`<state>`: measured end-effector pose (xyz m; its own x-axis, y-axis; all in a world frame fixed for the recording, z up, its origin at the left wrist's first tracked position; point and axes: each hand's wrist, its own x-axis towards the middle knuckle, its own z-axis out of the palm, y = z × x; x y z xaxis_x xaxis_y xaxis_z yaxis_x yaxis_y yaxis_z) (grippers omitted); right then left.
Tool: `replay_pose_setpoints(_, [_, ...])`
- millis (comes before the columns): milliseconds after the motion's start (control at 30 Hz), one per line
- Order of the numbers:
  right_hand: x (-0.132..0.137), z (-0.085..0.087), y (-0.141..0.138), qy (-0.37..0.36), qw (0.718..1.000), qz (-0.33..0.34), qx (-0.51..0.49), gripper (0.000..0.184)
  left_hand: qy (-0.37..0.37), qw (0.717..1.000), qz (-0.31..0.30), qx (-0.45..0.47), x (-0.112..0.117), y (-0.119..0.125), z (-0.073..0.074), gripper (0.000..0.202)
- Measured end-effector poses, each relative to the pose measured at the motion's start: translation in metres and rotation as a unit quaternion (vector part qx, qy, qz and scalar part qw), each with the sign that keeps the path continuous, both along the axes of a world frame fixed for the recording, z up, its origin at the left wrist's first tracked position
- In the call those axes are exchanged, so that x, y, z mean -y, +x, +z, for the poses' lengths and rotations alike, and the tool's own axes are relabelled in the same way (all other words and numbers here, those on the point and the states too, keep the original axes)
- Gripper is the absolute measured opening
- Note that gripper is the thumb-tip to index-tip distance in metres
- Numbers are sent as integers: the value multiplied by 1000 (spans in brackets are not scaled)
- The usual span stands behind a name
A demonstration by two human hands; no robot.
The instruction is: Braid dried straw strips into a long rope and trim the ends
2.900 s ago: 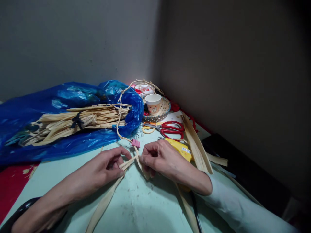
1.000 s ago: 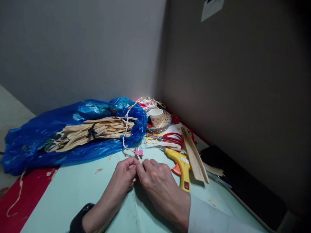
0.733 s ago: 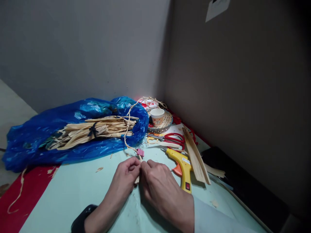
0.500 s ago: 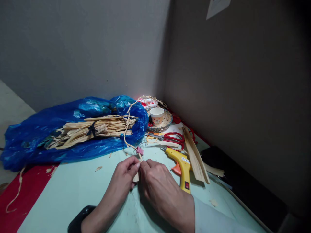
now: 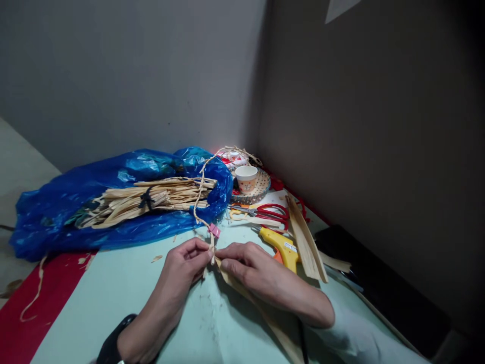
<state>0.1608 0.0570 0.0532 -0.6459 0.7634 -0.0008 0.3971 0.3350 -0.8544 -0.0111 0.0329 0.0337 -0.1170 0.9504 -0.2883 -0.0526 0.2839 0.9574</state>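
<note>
My left hand (image 5: 184, 262) and my right hand (image 5: 244, 264) meet over the pale green table (image 5: 113, 283), both pinched on tan straw strips (image 5: 242, 288) just below a small pink binder clip (image 5: 214, 230). A twisted straw cord (image 5: 199, 192) runs from the clip up over the blue bag toward the woven tray. One strip trails from my right fingers down under my right forearm. A dark watch band sits on my left wrist.
A blue plastic bag (image 5: 56, 217) holds a tied straw bundle (image 5: 151, 199). Beyond lie a woven tray (image 5: 261, 187) with a paper cup (image 5: 246, 178), red scissors (image 5: 273, 212), a yellow glue gun (image 5: 282, 245), flat wide strips (image 5: 305, 237), a black object (image 5: 359, 253) and red cloth (image 5: 22, 323).
My hands, spread apart on separate strips earlier, came together below the clip. My right hand has now drawn a strip out to the lower right, and the camera shifted slightly.
</note>
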Motion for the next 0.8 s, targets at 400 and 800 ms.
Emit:
replay_pose_setpoints(400, [-19,-21,-13,-70,991,24,-108,27,-45,986,-93,131,-5,-14,-2,14])
replay_pose_setpoints(800, [-16,-29,-24,-109,986,-67,-106,16,17,996,-77,-36,-1,-7,2,23])
